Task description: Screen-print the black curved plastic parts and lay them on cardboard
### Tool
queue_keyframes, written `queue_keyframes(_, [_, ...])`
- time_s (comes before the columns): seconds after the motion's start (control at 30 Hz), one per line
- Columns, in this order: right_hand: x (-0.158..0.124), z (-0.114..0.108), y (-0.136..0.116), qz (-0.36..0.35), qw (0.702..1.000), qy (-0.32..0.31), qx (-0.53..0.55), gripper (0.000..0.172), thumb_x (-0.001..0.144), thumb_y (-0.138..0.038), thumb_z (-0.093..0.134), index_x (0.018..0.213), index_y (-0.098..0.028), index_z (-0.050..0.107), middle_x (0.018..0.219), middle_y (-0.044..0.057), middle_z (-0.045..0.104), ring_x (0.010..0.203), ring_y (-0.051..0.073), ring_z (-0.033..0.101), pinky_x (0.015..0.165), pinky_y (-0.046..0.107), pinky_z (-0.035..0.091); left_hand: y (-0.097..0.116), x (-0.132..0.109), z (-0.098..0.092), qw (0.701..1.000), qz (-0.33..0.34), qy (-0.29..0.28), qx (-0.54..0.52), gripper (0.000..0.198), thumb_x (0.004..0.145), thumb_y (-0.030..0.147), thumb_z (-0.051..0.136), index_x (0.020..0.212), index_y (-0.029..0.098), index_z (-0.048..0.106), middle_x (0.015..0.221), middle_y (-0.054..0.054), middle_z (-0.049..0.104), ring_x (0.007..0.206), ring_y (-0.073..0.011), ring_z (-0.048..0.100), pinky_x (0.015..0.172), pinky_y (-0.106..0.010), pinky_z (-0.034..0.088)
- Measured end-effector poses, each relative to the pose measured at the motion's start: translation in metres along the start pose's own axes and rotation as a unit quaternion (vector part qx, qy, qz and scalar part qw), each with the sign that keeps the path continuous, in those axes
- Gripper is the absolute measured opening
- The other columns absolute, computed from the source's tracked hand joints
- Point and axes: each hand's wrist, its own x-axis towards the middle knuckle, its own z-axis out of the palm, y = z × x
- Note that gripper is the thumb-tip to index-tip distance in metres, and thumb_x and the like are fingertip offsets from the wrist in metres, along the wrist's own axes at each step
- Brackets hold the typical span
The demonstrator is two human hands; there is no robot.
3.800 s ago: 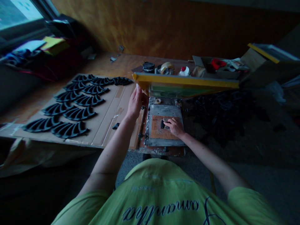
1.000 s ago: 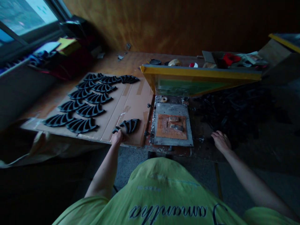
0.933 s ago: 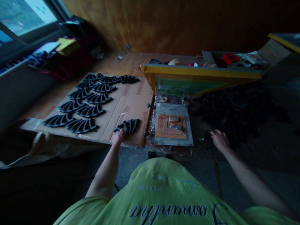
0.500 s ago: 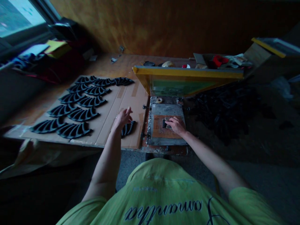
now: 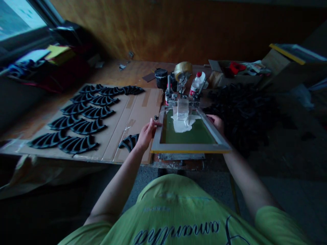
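A silk-screen frame (image 5: pixel 190 151) with a yellow front bar lies lowered over the printing bed, its green mesh (image 5: pixel 201 132) facing up. A pool of white ink (image 5: pixel 182 124) sits on the mesh, below a clear squeegee (image 5: pixel 182 109). My left hand (image 5: pixel 146 134) grips the frame's left rail, close to a black fan-shaped ribbed piece (image 5: pixel 129 142) on the cardboard. My right hand (image 5: pixel 216 124) holds the right rail. The printing bed is hidden under the frame.
Rows of black fan-shaped pieces lie on a cardboard sheet (image 5: pixel 135 115) to the left. A dark heap of similar pieces (image 5: pixel 242 115) is on the right. A tape roll (image 5: pixel 183 69), a black tin (image 5: pixel 161 78) and a white bottle (image 5: pixel 196 83) stand behind the hinges.
The screen frame has swung down from its raised position onto the bed. My right hand has left the bed, and both hands now hold the frame's side rails.
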Motion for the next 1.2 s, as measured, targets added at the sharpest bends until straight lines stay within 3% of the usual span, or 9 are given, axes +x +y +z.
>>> queue_keyframes(0.2, [0.036,0.013,-0.065,-0.086,0.996,0.001,0.025,0.063,0.078,-0.034,0.076,0.135,-0.018,0.056,0.134,0.014,0.053,0.117,0.029,0.054,0.100,0.044,0.045,-0.090,-0.015,-0.005,0.995,-0.082,-0.005,0.059,0.078,0.075,0.054,0.071,0.142,0.017,0.051,0.063,0.004,0.056,0.049,-0.0092,0.048,0.046,-0.019,0.037])
queue_keyframes(0.3, [0.031,0.028,-0.096,-0.115,0.989,-0.083,-0.030,0.041,0.075,-0.029,0.080,0.112,-0.018,0.067,0.116,0.013,0.061,0.111,0.030,0.054,0.097,0.044,0.045,-0.107,-0.009,-0.005,0.992,-0.087,0.024,0.085,0.078,0.075,0.047,0.071,0.144,0.019,0.049,0.070,0.002,0.062,0.055,-0.0110,0.054,0.052,-0.020,0.042])
queue_keyframes(0.43, [-0.003,0.036,-0.105,-0.145,0.972,-0.177,-0.058,0.005,0.084,-0.020,0.065,0.087,-0.019,0.070,0.091,0.009,0.068,0.096,0.027,0.058,0.086,0.039,0.045,-0.109,-0.004,-0.006,0.989,-0.107,0.037,0.092,0.072,0.073,0.044,0.074,0.138,0.020,0.055,0.075,0.000,0.067,0.058,-0.0128,0.058,0.055,-0.021,0.044])
queue_keyframes(0.57, [-0.036,0.027,-0.091,-0.252,0.940,-0.225,-0.044,0.027,0.078,-0.004,0.055,0.093,-0.019,0.071,0.093,0.008,0.070,0.097,0.024,0.058,0.085,0.036,0.042,-0.106,-0.005,-0.006,0.989,-0.113,0.035,0.085,0.070,0.072,0.042,0.074,0.136,0.020,0.056,0.075,0.000,0.068,0.059,-0.0127,0.059,0.053,-0.020,0.044])
queue_keyframes(0.67, [-0.035,0.019,-0.085,-0.281,0.922,-0.267,-0.014,0.024,0.075,-0.007,0.060,0.089,-0.022,0.073,0.089,0.005,0.071,0.093,0.022,0.059,0.083,0.033,0.040,-0.105,-0.007,-0.002,0.990,-0.112,0.039,0.075,0.066,0.073,0.043,0.073,0.133,0.019,0.058,0.074,0.000,0.067,0.058,-0.0120,0.059,0.053,-0.020,0.044])
queue_keyframes(0.87, [-0.036,0.033,-0.095,-0.222,0.960,-0.172,0.002,0.024,0.080,-0.006,0.057,0.091,-0.020,0.073,0.093,0.007,0.072,0.095,0.024,0.059,0.085,0.035,0.041,-0.108,-0.007,0.000,0.992,-0.101,0.028,0.075,0.072,0.076,0.045,0.070,0.140,0.016,0.052,0.073,0.000,0.065,0.055,-0.0106,0.055,0.050,-0.019,0.039])
queue_keyframes(1.03, [-0.056,0.034,-0.092,-0.253,0.946,-0.200,0.015,0.021,0.082,-0.010,0.061,0.095,-0.021,0.072,0.096,0.007,0.072,0.094,0.023,0.061,0.084,0.035,0.043,-0.109,-0.008,-0.001,0.993,-0.089,0.020,0.072,0.073,0.077,0.045,0.068,0.142,0.015,0.051,0.075,-0.001,0.064,0.058,-0.0112,0.056,0.051,-0.019,0.040])
queue_keyframes(1.1, [-0.044,0.030,-0.094,-0.218,0.958,-0.188,0.010,0.013,0.085,-0.021,0.066,0.096,-0.023,0.072,0.093,0.005,0.072,0.092,0.022,0.062,0.084,0.034,0.045,-0.106,-0.009,0.000,0.993,-0.090,0.024,0.069,0.074,0.077,0.045,0.068,0.141,0.013,0.051,0.075,-0.001,0.064,0.058,-0.0108,0.055,0.051,-0.019,0.039])
queue_keyframes(1.2, [-0.009,0.026,-0.105,-0.135,0.982,-0.133,-0.001,0.037,0.084,-0.028,0.072,0.120,-0.027,0.066,0.104,0.004,0.071,0.095,0.022,0.063,0.082,0.033,0.047,-0.099,-0.013,0.001,0.994,-0.093,0.027,0.057,0.077,0.075,0.046,0.071,0.141,0.013,0.050,0.071,0.001,0.062,0.055,-0.0100,0.052,0.051,-0.019,0.038])
